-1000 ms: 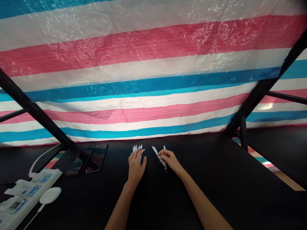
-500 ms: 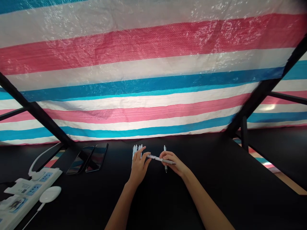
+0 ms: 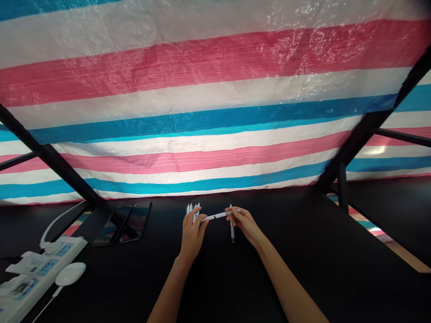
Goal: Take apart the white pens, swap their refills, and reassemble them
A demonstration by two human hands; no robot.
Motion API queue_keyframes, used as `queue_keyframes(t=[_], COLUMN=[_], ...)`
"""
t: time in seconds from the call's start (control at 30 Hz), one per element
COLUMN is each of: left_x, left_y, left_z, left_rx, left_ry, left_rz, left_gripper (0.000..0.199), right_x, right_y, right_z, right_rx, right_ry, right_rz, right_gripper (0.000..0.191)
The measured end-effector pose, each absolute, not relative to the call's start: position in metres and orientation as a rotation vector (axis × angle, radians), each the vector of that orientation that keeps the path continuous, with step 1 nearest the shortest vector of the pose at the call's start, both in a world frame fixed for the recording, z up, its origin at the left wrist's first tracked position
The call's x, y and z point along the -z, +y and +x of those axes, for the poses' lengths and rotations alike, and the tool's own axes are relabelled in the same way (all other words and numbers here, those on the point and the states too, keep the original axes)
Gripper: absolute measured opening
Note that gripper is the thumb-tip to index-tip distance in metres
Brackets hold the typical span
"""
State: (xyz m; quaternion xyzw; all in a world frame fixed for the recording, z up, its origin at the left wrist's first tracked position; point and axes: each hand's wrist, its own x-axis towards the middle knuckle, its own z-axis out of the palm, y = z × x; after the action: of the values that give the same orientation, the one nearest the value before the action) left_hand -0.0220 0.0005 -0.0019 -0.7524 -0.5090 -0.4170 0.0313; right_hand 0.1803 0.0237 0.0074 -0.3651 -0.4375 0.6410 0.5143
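A white pen [image 3: 220, 215] is held roughly level above the black table, between both hands. My left hand [image 3: 193, 231] pinches its left end with thumb and finger. At its grey end, the fingers of my right hand [image 3: 240, 220] are closed on it. Several white pens [image 3: 189, 208] lie side by side behind my left hand, which partly hides them. Another pen [image 3: 232, 232] lies on the table with its tip toward me, just under the right fingertips.
Two dark phones [image 3: 112, 225] [image 3: 136, 222] lie at the left. A white power strip [image 3: 50, 269] with plugs and a round white charger [image 3: 70, 273] are at the far left. Black frame bars [image 3: 67, 172] and a striped sheet [image 3: 202, 161] stand behind the table [image 3: 235, 282].
The held pen has tilted, its right end rising, and shifted slightly left. My right fingers have moved up and now cover its grey end. My left hand has moved slightly left.
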Motion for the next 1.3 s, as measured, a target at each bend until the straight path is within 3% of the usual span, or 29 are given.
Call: queue_keyframes(t=[0.37,0.6,0.97,1.13,1.3], left_x=[-0.007,-0.008,-0.006,-0.006,-0.007], left_y=[-0.005,-0.001,-0.001,-0.001,0.0], left_z=[-0.019,-0.02,-0.018,-0.019,-0.021], left_rx=[1.317,1.634,1.638,1.661,1.707], left_ry=[-1.67,-1.81,-1.789,-1.779,-1.818], left_rz=[-2.42,-2.367,-2.32,-2.313,-2.26], left_gripper=[0.024,0.042,0.021,0.02,0.021], right_x=[-0.01,-0.011,-0.012,-0.008,-0.007], right_y=[0.022,0.019,0.021,0.024,0.025], right_z=[0.176,0.168,0.172,0.174,0.174], right_rx=[-1.417,-1.36,-1.194,-1.215,-1.266], right_ry=[-1.163,-1.249,-1.235,-1.233,-1.234], right_rz=[-0.863,-0.85,-0.985,-0.999,-0.921], right_gripper=[0.034,0.033,0.037,0.029,0.038])
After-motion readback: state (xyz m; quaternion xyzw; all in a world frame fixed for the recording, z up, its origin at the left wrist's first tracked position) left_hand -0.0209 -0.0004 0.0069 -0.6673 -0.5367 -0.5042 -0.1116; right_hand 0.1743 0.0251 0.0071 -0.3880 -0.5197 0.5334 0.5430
